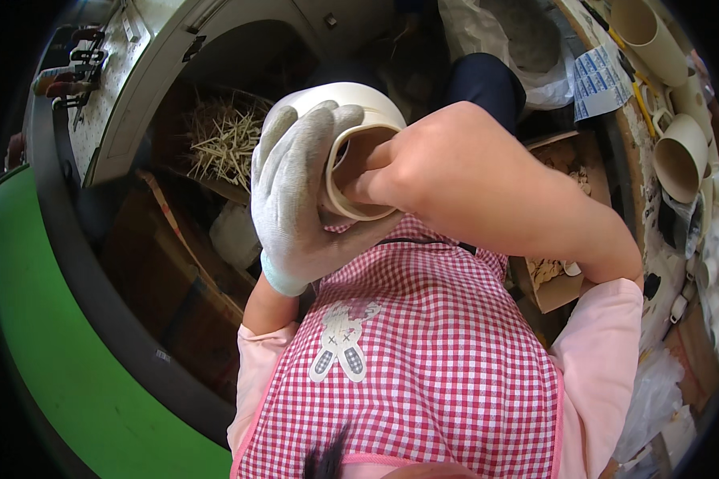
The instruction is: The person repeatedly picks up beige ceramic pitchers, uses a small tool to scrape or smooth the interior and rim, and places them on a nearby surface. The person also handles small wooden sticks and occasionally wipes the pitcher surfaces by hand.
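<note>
Holding a pale cylindrical cup (351, 144) up off any surface like this is where I'd get nervous. The left hand (295, 184), in a grey knit glove, is wrapped around the cup's outside wall, so that grip is clenched on it. The bare right hand (447, 172) has its fingers pushed down into the open mouth; whether they're pinching anything in there I can't tell, the rim hides it.

What could go wrong, as I see it:
- The cup is up in the air in front of a red checked apron (423, 351), with nothing under it. If the glove is slick on that smooth wall, a hard push from the inside hand could twist it loose and drop it.
- Pressing sideways from inside could crack or chip the thin rim if it's unfired clay or something brittle.
- Off to the right of that grip, more cups (679, 156) sit on a crowded surface (639, 136), and a cardboard box (555, 279) sits just under the right forearm. A wide elbow swing might clip them.
</note>
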A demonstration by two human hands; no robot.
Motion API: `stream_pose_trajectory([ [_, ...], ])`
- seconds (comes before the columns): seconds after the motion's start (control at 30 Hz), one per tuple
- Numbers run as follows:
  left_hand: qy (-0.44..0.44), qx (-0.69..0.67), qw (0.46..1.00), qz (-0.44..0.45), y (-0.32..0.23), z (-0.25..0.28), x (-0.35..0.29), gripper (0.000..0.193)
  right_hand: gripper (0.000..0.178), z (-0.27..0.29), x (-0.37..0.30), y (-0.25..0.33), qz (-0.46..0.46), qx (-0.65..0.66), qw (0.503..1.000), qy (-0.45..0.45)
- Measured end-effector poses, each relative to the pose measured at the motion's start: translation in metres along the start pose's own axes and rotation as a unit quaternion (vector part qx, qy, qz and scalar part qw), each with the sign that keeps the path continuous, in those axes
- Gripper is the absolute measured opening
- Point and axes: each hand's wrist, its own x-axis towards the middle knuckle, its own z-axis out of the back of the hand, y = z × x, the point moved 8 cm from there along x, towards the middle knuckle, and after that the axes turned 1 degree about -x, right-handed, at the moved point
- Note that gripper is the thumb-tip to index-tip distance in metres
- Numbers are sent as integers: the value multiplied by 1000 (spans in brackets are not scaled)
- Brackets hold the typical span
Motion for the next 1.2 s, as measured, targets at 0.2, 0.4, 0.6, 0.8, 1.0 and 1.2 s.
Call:
stream_pose_trajectory([
  [0.2, 52, 45, 997, -32, 5, -8, 8, 103, 20, -5, 8, -12, -34, 91, 994, 55],
  [0.4, -213, 43, 944, 250, 52, 52, 2, 25, 31, 53, -57, -100, -153, 336, 898, -237],
  [0.6, 83, -345, 809, 469, 79, -49, -91, 85, 32, 54, -146, -147, -260, 371, 802, -389],
  [0.8, 95, -589, 622, 508, 66, -124, -128, 60, 32, -24, -206, -143, -293, 405, 781, -375],
  [1.0, -59, -615, 537, 575, 72, -120, -148, 54, 30, -96, -316, -191, -513, 138, 769, -355],
  [1.2, 20, -492, 743, 453, 82, -125, -128, 43, 33, -237, -379, -186, -640, 34, 768, -18],
])
